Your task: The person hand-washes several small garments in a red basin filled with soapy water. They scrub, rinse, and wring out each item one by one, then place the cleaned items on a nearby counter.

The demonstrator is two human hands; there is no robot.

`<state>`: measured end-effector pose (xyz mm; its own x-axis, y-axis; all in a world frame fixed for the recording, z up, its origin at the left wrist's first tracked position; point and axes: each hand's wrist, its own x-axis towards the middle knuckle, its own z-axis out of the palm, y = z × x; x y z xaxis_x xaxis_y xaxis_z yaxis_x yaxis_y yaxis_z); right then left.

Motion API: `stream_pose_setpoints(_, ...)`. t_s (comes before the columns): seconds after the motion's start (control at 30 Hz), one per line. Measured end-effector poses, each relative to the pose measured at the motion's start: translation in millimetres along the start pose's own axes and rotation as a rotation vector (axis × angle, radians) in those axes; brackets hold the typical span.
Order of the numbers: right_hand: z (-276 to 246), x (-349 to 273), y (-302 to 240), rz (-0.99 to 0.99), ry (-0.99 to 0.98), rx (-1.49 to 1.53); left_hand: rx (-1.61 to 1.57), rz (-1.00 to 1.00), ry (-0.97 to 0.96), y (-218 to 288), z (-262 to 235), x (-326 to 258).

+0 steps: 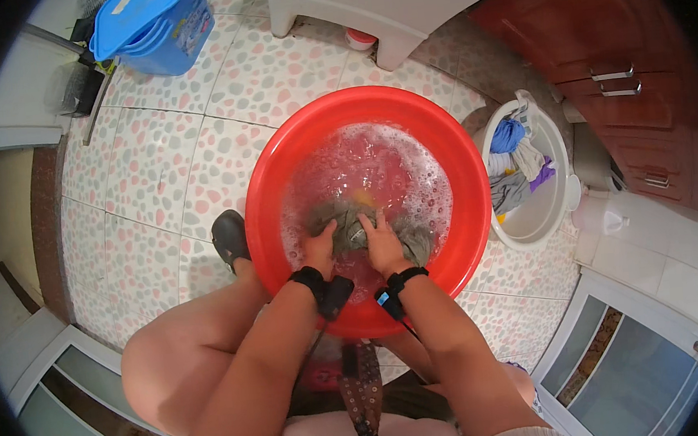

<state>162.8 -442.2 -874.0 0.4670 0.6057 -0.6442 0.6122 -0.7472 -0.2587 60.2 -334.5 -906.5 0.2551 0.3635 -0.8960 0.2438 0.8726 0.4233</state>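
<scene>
A red plastic basin (461, 184) holds soapy water with foam along its edge. Within it lies a wet grey-green garment (349, 236), partly under the water and bunched up. My left hand (317, 249) is closed on the garment's left part, its thumb toward the middle. On the middle of the cloth, my right hand (384, 244) grips with thumb and fingers a little apart. Some fingertips of both hands are hidden by cloth and suds. A blurred yellowish patch shows in the water just beyond the garment. Black straps with small devices circle both wrists.
Right of the basin stands a white tub (542, 219) with blue, grey and purple cloths. A lidded blue bucket (172, 47) is at the far left on the tiled floor (150, 184). Red-brown cabinets (619, 106) line the right. My dark shoe (230, 237) is beside the basin.
</scene>
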Motion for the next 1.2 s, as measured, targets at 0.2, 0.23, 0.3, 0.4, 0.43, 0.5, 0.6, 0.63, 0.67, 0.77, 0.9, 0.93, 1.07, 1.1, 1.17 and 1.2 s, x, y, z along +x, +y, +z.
stream_pose_setpoints(0.2,-29.1,-14.7,22.4,-0.336,-0.198,0.806,-0.025,-0.172,-0.267,20.0,-5.8,-16.2)
stream_pose_setpoints(0.23,-37.1,-18.5,25.0,-0.396,-0.223,0.824,-0.188,-0.309,-0.361,27.0,-2.1,-16.6)
stream_pose_setpoints(0.3,-52.3,-23.6,24.9,-0.449,-0.258,0.832,-0.402,-0.489,-0.470,34.1,3.3,-21.4)
stream_pose_setpoints(0.4,-68.3,-30.1,16.3,-0.242,-0.355,1.059,-0.293,-0.309,-0.616,29.3,4.4,-26.5)
stream_pose_setpoints(0.43,-70.9,-30.9,12.3,-0.127,-0.404,1.138,-0.085,-0.038,-0.714,21.9,2.0,-29.0)
stream_pose_setpoints(0.5,-71.1,-31.5,4.1,-0.071,-0.305,1.183,0.077,0.214,-0.794,10.3,1.9,-20.6)
stream_pose_setpoints(0.6,-64.4,-28.5,-2.0,-0.024,-0.125,1.121,-0.155,0.000,-0.812,-5.3,5.0,0.1)
stream_pose_setpoints(0.63,-61.4,-26.6,-2.5,-0.002,-0.065,1.070,-0.288,-0.171,-0.834,-7.7,8.6,8.2)
stream_pose_setpoints(0.67,-58.6,-25.4,-2.0,-0.024,0.023,0.974,-0.439,-0.332,-0.874,-10.7,12.0,12.9)
stream_pose_setpoints(0.77,-55.4,-23.2,1.0,-0.054,0.220,0.685,0.221,0.343,-0.895,-10.6,22.6,16.3)
stream_pose_setpoints(0.9,-74.2,-25.0,12.4,-0.041,0.302,0.480,-0.058,-0.041,-0.508,11.1,28.4,3.4)
stream_pose_setpoints(0.93,-82.7,-24.4,16.5,-0.035,0.299,0.456,-0.229,-0.160,-0.350,19.7,29.1,1.1)
stream_pose_setpoints(1.07,-111.0,-18.4,31.9,-0.091,0.347,0.344,-0.392,-0.234,-0.102,41.9,24.7,-8.7)
stream_pose_setpoints(1.1,-111.2,-18.8,31.9,-0.183,0.437,0.303,-0.385,-0.198,-0.128,43.0,23.5,-10.0)
stream_pose_setpoints(1.17,-103.8,-17.4,26.5,-0.314,0.644,0.207,-0.359,-0.148,-0.108,41.1,17.9,-9.0)
stream_pose_setpoints(1.2,-91.8,-19.1,18.1,-0.256,0.472,0.091,-0.345,-0.165,-0.104,38.6,14.5,-5.5)
